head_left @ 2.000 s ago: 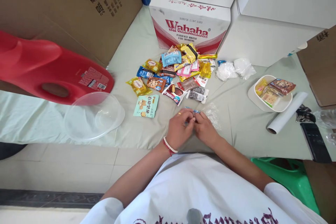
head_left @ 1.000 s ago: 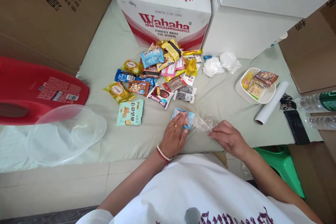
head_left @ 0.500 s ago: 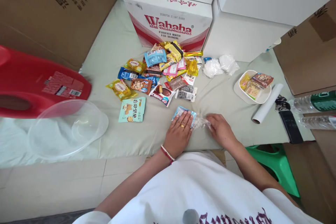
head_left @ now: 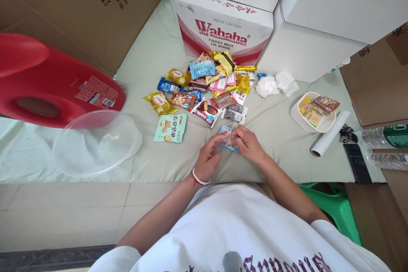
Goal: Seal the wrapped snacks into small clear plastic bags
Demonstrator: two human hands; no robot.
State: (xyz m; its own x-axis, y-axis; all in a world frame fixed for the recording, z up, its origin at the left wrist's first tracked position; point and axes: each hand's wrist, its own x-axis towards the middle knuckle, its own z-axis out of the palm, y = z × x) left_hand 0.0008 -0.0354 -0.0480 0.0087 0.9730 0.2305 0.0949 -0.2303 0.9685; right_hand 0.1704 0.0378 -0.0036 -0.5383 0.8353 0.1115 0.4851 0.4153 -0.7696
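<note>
A small blue snack packet (head_left: 228, 143) lies flat on the cloth-covered table, between my hands. My left hand (head_left: 208, 159) is open, its fingers reaching over the packet's left edge and its thumb apart. My right hand (head_left: 250, 144) is closed at the packet's upper right, its fingers pinched on clear plastic film, of which only a little shows. Just beyond my hands lie a grey-black packet (head_left: 236, 113) and a chocolate-pie wrapper (head_left: 207, 112). To the left is a mint-green nut pouch (head_left: 170, 128).
A heap of wrapped snacks (head_left: 212, 74) rests before the Wahaha carton (head_left: 223, 29). At left are a clear plastic lid (head_left: 95, 163) and a red jug (head_left: 73, 89). Crumpled white plastic (head_left: 267, 86), a white bowl (head_left: 299, 117) of snacks, a white roll (head_left: 330, 134) and a black phone-like object (head_left: 357, 163) are right.
My left hand has lifted from lying flat on the blue packet and drawn back leftward. My right hand has come in from the right to the packet, closing the gap. The view has shifted slightly.
</note>
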